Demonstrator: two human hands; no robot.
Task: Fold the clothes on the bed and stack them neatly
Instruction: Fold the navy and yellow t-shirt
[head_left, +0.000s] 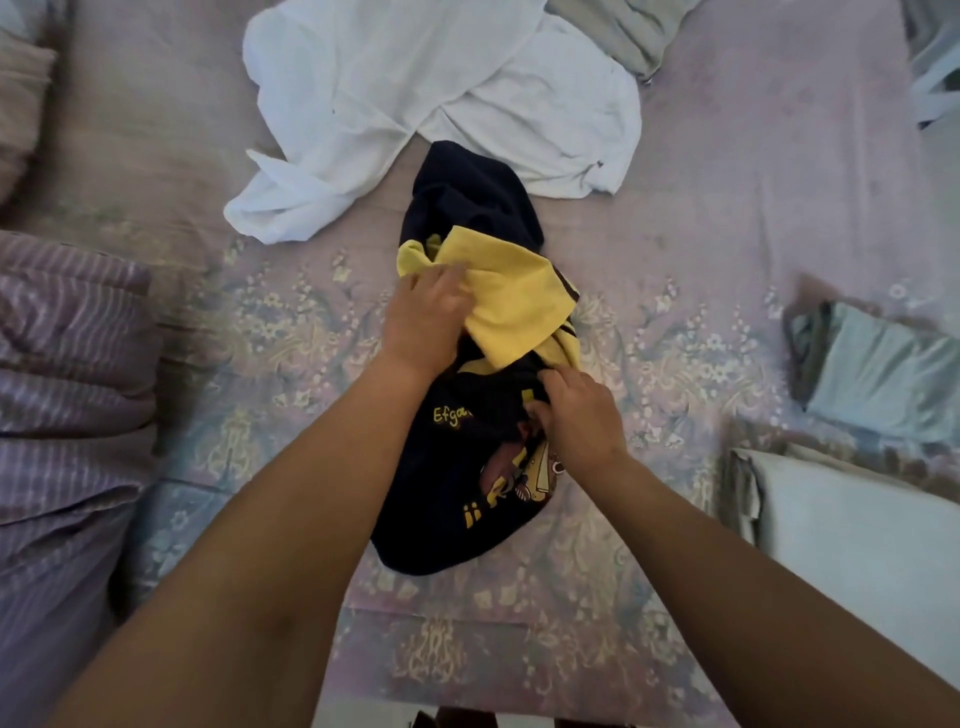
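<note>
A crumpled navy garment (457, 457) with yellow lettering, a printed picture and a yellow part (511, 301) lies in the middle of the bed. My left hand (423, 317) grips the yellow cloth at its left edge. My right hand (582, 410) pinches the navy fabric just below the yellow part, fingers curled into the folds. Behind it lies a rumpled white garment (431, 104), and a grey-green garment (628, 31) sits at the far edge.
The bed has a pink floral sheet (727, 208). A folded pale green piece (878, 374) and a folded white piece (857, 525) lie at the right. A striped purple duvet (62, 389) is bunched at the left. The bed's near edge runs along the bottom.
</note>
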